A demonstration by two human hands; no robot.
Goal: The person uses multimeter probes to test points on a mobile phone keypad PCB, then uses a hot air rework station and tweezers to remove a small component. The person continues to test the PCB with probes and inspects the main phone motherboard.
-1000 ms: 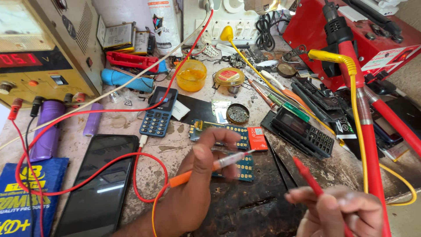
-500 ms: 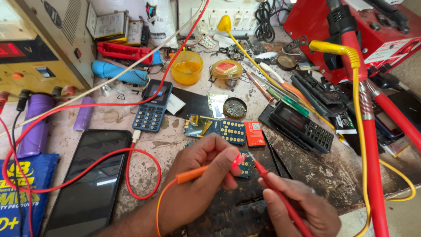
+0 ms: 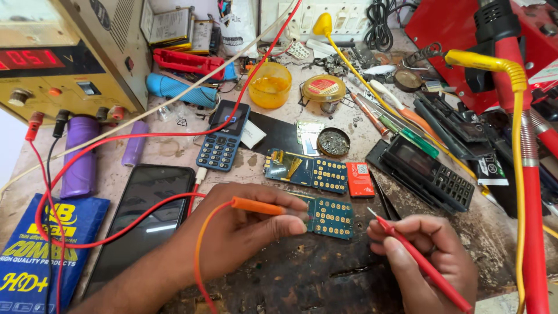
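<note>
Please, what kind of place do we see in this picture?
Most likely a small workbench for mobile phone repair. The left hand holds an orange test probe to a bare keypad circuit board, the right hand holds a red probe, and a bench power supply stands behind.

A black smartphone (image 3: 139, 218) lies just left of the left hand (image 3: 244, 229) on a cluttered repair bench, a blue keypad phone (image 3: 223, 136) beyond it. Farther off stand a yellow cup (image 3: 269, 85) and a bench power supply (image 3: 64, 55); a red-handled tool (image 3: 526, 174) rises right of the right hand (image 3: 427, 259).
</note>
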